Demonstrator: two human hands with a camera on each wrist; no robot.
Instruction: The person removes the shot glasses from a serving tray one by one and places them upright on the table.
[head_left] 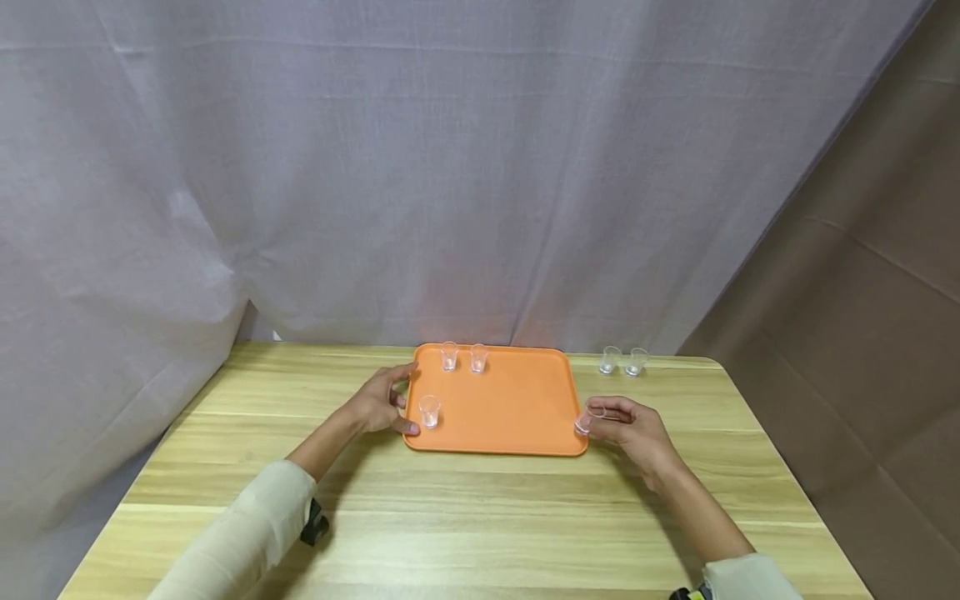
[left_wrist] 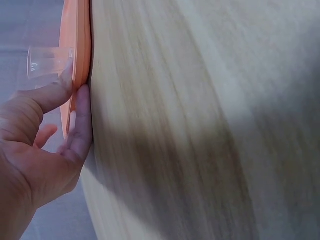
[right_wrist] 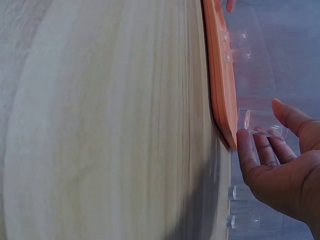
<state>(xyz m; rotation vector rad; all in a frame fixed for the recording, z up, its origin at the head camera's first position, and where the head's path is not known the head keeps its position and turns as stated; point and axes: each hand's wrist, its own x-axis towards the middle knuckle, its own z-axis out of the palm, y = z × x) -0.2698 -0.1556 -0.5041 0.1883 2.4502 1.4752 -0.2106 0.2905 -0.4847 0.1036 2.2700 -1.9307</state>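
An orange tray (head_left: 502, 408) lies on the wooden table, and my left hand (head_left: 378, 402) grips its left edge. In the left wrist view the thumb (left_wrist: 59, 90) lies over the rim while the fingers curl against its outer side. My right hand (head_left: 630, 429) holds a clear shot glass (head_left: 583, 423) between thumb and fingers at the tray's front right corner. Another shot glass (head_left: 430, 411) stands upright at the front left of the tray, close to my left thumb. Two more, one shot glass (head_left: 449, 357) and a second shot glass (head_left: 478, 358), stand along its back edge.
Off the tray, at the back right of the table (head_left: 480, 525), stand two clear shot glasses, a left glass (head_left: 610, 361) and a right glass (head_left: 637, 362). A grey curtain (head_left: 420, 167) hangs right behind the table, and a brownish cloth (head_left: 847, 358) hangs on the right.
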